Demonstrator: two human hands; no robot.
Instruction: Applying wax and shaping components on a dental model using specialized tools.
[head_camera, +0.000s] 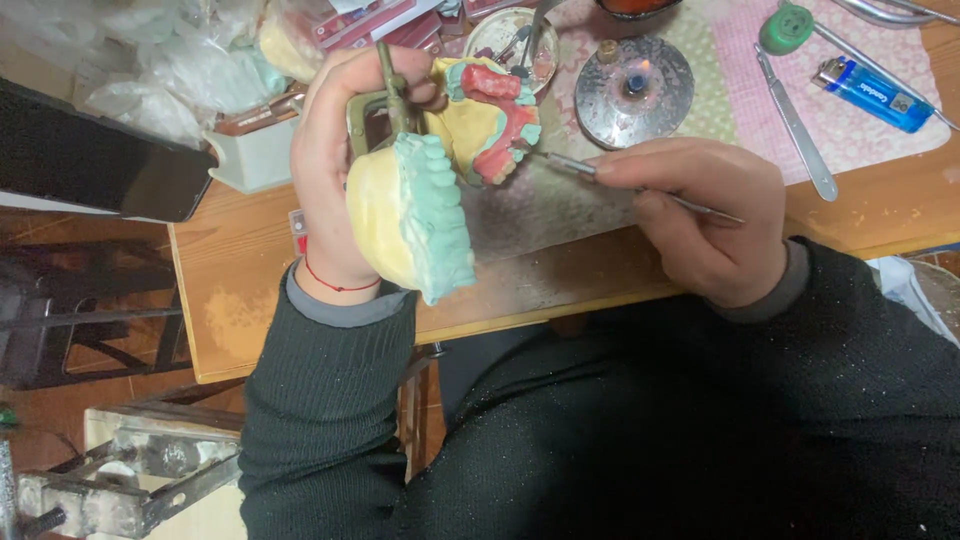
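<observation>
**Working wax at the teeth with a fine tool**

Holding the articulator in your left hand, you have it swung open so both casts face you: the lower yellow cast with its green teeth sits nearest, and the upper cast carries red wax round a second row of green teeth. Your left fingers wrap tightly round the metal frame from behind, thumb side hidden. Your right hand pinches a slim metal tool like a pen, fingers closed on its shaft, its tip at the red wax, touching or just short of it; I cannot tell which.

My reading is that you are mid-carve, shaping wax along the gum line. Whatever comes next calls for a light touch: brace your right hand, keep the tip on wax only, and hold the frame firm so the teeth do not shift.

Behind the casts a small burner shows a flame on the patterned mat. A blue lighter, a flat metal spatula and a round dish of tools lie there, well apart from your hands. A wooden table lies below.
</observation>
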